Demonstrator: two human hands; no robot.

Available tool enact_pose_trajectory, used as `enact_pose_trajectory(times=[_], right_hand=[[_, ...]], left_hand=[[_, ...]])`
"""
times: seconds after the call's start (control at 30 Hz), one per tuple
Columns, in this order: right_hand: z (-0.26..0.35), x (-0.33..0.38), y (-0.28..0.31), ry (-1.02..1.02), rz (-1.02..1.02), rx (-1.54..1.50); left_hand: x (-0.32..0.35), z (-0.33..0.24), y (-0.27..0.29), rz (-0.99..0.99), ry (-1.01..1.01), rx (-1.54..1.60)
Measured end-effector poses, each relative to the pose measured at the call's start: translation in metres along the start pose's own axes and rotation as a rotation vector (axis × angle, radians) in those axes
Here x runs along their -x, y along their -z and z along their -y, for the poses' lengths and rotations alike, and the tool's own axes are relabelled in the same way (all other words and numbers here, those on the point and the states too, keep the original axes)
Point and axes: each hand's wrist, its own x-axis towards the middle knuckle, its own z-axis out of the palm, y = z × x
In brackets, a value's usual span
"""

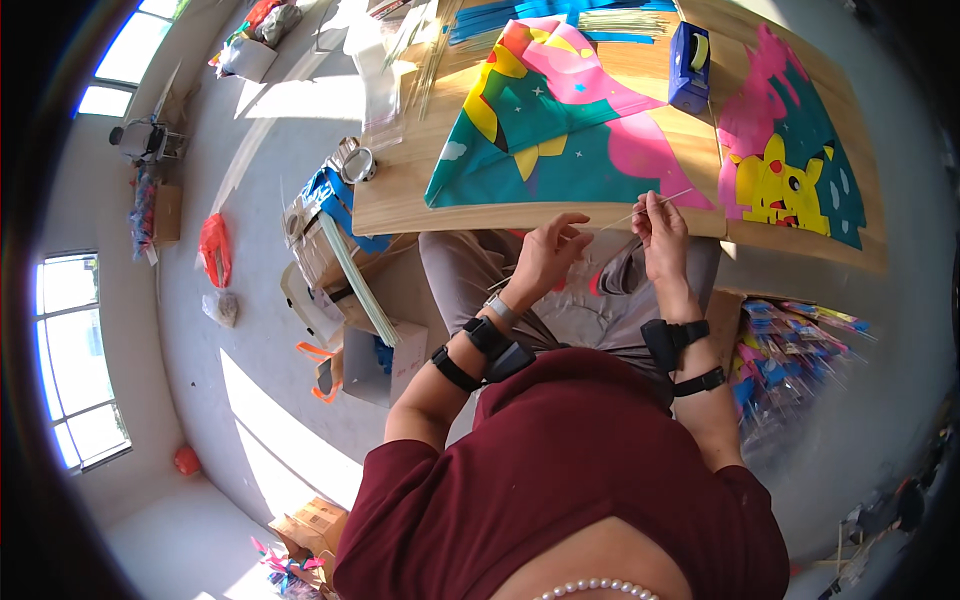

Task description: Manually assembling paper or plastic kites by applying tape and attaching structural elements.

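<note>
By the right hand (663,238), a thin pale stick (679,194) is pinched, apparently being positioned; the left hand's (550,253) grip cannot be told; steady guiding seems required.

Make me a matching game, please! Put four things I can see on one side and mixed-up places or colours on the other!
Things:
1. thin stick
2. tape dispenser
3. red plastic bag
4. shirt

Places or colours:
A. on the floor, to the left
B. dark red
C. at the right hand's fingertips
D. on the table

Pairs: 1-C, 2-D, 3-A, 4-B
</note>
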Motion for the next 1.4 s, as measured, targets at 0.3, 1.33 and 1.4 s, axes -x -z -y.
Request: enact_pose_trajectory(times=[0.3,1.33,1.4], right_hand=[[-0.025,0.01,0.019,-0.051,-0.082,0.066],[0.01,-0.037,0.126,0.731,-0.239,1.311],[0.01,-0.036,0.124,0.689,-0.22,1.38]], left_hand=[[-0.002,0.018,-0.014,-0.064,-0.02,-0.116],[-0.104,0.033,-0.053,-0.04,-0.342,-0.345],[-0.105,0.033,-0.052,-0.036,-0.344,-0.344]])
